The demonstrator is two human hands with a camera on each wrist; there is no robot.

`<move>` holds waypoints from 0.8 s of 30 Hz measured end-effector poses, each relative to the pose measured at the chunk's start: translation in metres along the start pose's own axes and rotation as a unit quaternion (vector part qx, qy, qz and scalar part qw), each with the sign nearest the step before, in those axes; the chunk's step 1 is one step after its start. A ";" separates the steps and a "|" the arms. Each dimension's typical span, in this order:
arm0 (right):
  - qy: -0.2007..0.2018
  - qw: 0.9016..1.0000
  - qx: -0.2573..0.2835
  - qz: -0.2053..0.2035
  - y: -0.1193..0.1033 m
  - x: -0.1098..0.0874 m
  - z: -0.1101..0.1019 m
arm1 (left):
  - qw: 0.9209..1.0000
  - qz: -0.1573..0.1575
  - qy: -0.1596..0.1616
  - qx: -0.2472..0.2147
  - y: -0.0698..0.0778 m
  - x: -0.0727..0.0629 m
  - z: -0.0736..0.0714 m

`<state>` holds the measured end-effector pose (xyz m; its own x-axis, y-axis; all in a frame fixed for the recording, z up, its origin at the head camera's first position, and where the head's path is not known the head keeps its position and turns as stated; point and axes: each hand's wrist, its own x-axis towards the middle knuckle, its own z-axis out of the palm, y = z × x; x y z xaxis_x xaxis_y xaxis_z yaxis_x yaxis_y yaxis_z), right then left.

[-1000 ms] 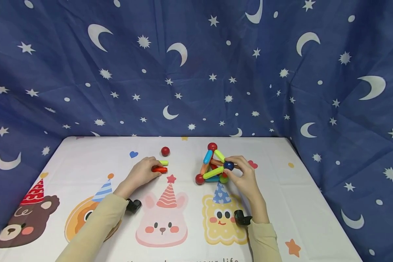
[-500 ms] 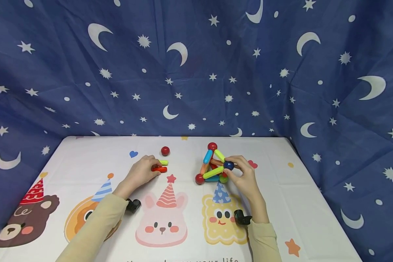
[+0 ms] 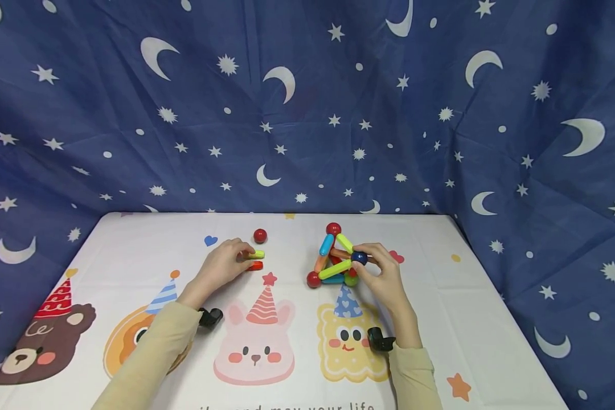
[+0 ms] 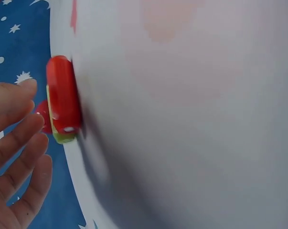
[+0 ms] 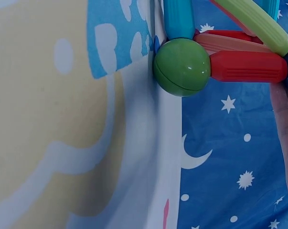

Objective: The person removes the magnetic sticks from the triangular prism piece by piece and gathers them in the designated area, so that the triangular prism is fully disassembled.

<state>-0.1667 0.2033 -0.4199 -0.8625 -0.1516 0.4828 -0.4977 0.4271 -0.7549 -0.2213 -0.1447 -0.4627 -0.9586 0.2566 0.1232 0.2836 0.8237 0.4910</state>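
Note:
In the head view my left hand [image 3: 222, 264] is just left of a red magnetic rod [image 3: 255, 266] and a yellow-green rod [image 3: 257, 254], which lie side by side. The left wrist view shows its fingers loosely bent, with a gap between them and the red rod. My right hand [image 3: 386, 277] pinches a dark blue ball [image 3: 359, 258] between thumb and fingers. That ball is the near-top corner of a frame of magnetic rods [image 3: 335, 269] with red balls and a green ball [image 5: 182, 67] at other corners.
A loose red ball [image 3: 259, 235] sits behind the two rods. The table has a white cloth [image 3: 482, 319] printed with cartoon animals. A blue curtain [image 3: 307, 102] with moons and stars hangs right behind the table's back edge.
My left fingers have come off the red rod and shifted slightly back toward the yellow-green one. The right hand keeps its pinch on the blue ball, and the frame has not moved.

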 end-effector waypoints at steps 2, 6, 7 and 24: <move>-0.002 1.000 0.000 0.002 0.000 0.001 0.000 | 1.000 -0.001 0.007 -0.017 0.004 0.000 -0.002; -0.002 1.000 -0.005 -0.006 0.007 0.005 -0.002 | 0.998 0.002 0.023 -0.051 0.016 0.003 -0.003; -0.003 1.000 -0.007 -0.007 0.011 0.007 -0.003 | 0.998 0.002 0.028 -0.061 0.020 0.004 -0.002; -0.213 0.972 -0.082 0.057 0.020 0.082 -0.012 | 0.926 -0.046 0.088 -0.365 0.093 0.021 0.028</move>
<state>-0.2460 0.2100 -0.3899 -0.8880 -0.4359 0.1464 -0.4059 0.5934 -0.6951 -0.2143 -0.0488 -0.4388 -0.9852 0.0632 0.1593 0.1704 0.2612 0.9501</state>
